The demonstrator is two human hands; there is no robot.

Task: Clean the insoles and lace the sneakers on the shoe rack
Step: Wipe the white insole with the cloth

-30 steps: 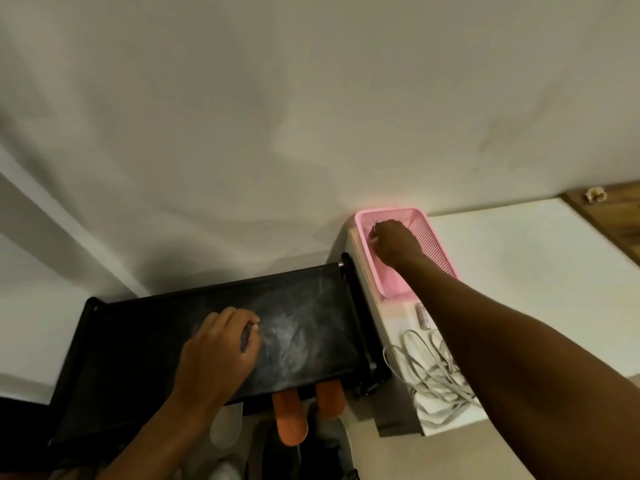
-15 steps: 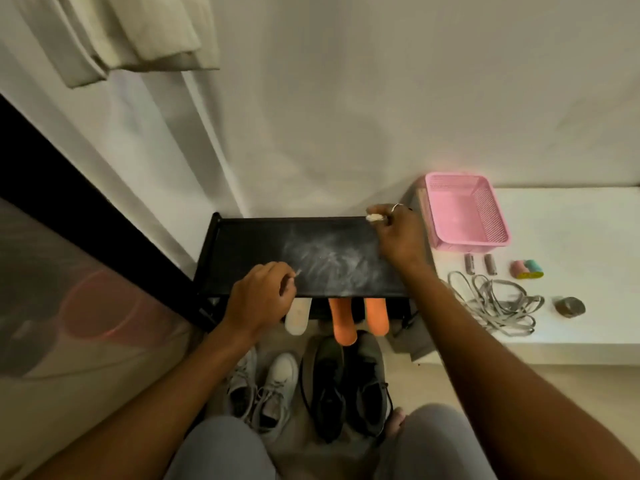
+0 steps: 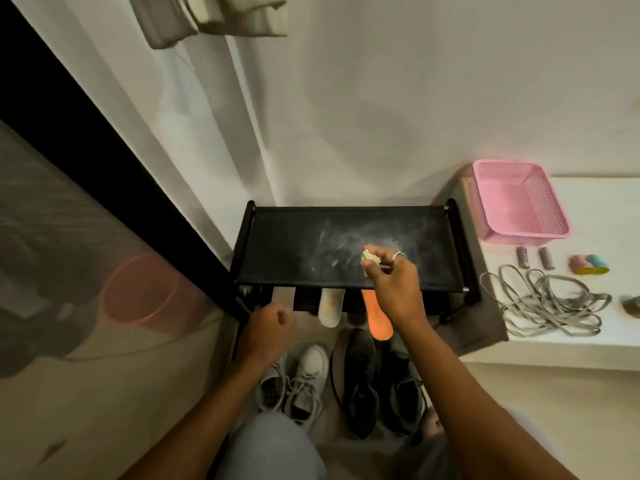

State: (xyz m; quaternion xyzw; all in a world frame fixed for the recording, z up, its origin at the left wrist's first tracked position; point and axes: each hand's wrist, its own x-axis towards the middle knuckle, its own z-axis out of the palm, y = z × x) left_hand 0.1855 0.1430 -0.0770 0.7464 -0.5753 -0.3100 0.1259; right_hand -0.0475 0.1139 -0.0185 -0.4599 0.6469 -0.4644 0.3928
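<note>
Pinching a small pale wad point(image 3: 367, 257) over the dusty shoe rack point(image 3: 284, 244) top, right hand point(image 3: 391, 284); left hand point(image 3: 266, 329) fisted, empty, off the front edge; insoles point(image 3: 330, 308) jut below, sneakers point(image 3: 304, 379) on the floor

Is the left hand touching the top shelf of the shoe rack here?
Apart. The head view shows the left hand, closed in a fist, below and in front of the shoe rack's top shelf, with floor visible between them.
</note>
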